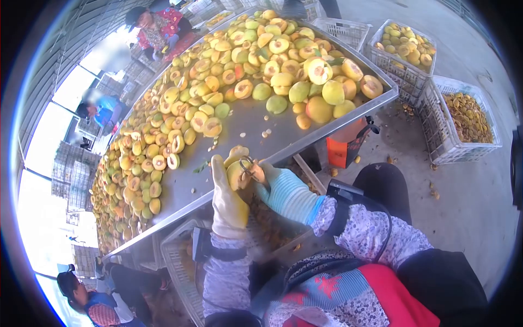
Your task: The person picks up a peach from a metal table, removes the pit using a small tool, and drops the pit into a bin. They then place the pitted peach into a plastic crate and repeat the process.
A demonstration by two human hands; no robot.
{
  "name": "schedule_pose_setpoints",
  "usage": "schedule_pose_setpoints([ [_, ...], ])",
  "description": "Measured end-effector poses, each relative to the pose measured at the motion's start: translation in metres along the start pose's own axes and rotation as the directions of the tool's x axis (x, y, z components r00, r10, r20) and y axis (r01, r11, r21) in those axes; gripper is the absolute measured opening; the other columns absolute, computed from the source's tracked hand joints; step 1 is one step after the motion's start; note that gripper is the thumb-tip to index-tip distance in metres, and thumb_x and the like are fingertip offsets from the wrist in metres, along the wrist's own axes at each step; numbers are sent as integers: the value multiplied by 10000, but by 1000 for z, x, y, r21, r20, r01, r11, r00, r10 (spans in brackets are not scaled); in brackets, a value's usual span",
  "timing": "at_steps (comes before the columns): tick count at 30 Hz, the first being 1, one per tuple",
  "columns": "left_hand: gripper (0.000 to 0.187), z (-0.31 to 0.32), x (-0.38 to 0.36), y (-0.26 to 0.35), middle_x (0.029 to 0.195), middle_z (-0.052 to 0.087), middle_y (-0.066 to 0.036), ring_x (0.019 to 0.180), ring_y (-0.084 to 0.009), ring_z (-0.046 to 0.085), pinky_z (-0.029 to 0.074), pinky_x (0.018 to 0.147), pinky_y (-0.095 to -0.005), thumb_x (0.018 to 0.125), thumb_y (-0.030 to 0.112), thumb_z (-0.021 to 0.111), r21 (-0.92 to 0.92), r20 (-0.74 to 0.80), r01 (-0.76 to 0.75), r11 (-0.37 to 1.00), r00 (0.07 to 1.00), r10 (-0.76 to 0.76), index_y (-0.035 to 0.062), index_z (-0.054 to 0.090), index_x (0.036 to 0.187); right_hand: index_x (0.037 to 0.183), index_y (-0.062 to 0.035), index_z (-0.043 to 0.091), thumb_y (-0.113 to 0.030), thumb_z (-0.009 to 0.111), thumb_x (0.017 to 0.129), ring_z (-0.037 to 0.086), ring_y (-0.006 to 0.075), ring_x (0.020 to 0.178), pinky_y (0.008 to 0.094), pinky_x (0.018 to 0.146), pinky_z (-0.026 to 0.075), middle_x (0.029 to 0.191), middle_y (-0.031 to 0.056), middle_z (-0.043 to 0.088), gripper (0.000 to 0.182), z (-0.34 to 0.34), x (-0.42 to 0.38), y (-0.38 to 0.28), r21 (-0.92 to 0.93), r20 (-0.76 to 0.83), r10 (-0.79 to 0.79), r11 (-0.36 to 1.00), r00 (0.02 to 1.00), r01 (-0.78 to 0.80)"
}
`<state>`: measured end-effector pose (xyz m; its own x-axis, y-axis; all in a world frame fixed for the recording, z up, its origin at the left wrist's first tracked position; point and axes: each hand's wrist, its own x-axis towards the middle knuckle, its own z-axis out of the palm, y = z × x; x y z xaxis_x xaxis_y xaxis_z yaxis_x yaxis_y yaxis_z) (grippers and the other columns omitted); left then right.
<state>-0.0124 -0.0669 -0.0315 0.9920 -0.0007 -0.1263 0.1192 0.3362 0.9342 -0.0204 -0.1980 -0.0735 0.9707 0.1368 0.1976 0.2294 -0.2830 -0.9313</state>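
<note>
Just past the near edge of the metal table, my left hand, in a pale yellowish glove, holds a cut yellow fruit upright. My right hand, in a light blue and white striped glove, is closed around a small tool with a curved metal loop, which touches the fruit's cut side. Part of the tool's handle is hidden by the fingers. Beyond both hands, halved and whole yellow-green fruits are heaped on the table.
Crates of fruit and of brown pits stand on the floor at the right. Below the table are an orange container and a crate. Co-workers sit at the far side, left and lower left.
</note>
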Motion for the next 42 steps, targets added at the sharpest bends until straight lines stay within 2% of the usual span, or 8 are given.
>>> schedule_pose_setpoints([
  [2,628,0,-19,3,1155,628,-132,983,-245,631,510,896,-354,993,530,472,94,48,-207,974,978,203,1,483,1332,1123,-61,562,-253,563,921,641,455,794,538,700,514,849,241,667,279,8,-3,-4,-56,43,31,998,999,-29],
  [3,582,-11,-16,1,1183,617,-113,978,-244,635,506,918,-369,1004,501,452,524,244,-514,679,854,459,21,475,1332,1120,-69,556,-260,557,927,646,444,788,534,690,517,841,224,669,272,11,-6,-9,-124,55,-38,991,998,44],
  [4,582,-21,-15,1,1183,617,-113,978,-244,635,506,918,-369,1004,501,452,526,236,-512,679,855,462,21,475,1332,1117,-76,551,-267,552,933,650,432,781,530,679,519,834,208,672,264,15,-8,-12,-189,72,-106,975,992,118],
  [6,529,-33,-12,2,1189,611,-108,968,-257,638,522,898,-385,1009,474,448,-237,-94,-76,969,994,55,36,489,1303,1101,-84,546,-271,546,936,654,418,780,524,667,520,821,192,669,249,25,-12,-10,-185,62,-117,974,991,127],
  [7,492,-35,-16,5,1174,612,-112,958,-267,638,530,887,-407,1012,458,444,-251,-63,-51,967,997,36,43,507,1270,1105,-76,546,-278,556,928,656,415,785,522,671,521,823,192,671,269,23,-14,-16,-200,108,-89,974,990,109],
  [23,598,-32,-21,-14,971,635,-192,950,-319,619,494,985,-499,1020,475,397,-237,-151,-210,948,972,178,-55,554,1246,1227,-25,468,-314,579,911,668,400,787,516,676,528,895,189,685,443,46,-26,-15,-137,115,-63,987,991,79],
  [28,577,-15,-29,-10,953,650,-194,927,-311,632,505,956,-458,1052,438,331,22,-188,-347,938,920,345,-66,562,1214,1209,-36,494,-350,575,909,669,409,807,522,699,531,873,208,682,441,47,-24,-12,-103,181,10,995,983,9],
  [42,559,-15,-22,0,890,630,-155,802,-279,625,533,777,-401,1037,465,370,-28,-131,-193,981,973,188,-48,565,1138,1075,-36,585,-351,561,919,665,436,827,513,740,541,870,240,682,352,41,-22,-5,65,226,-78,996,971,65],
])
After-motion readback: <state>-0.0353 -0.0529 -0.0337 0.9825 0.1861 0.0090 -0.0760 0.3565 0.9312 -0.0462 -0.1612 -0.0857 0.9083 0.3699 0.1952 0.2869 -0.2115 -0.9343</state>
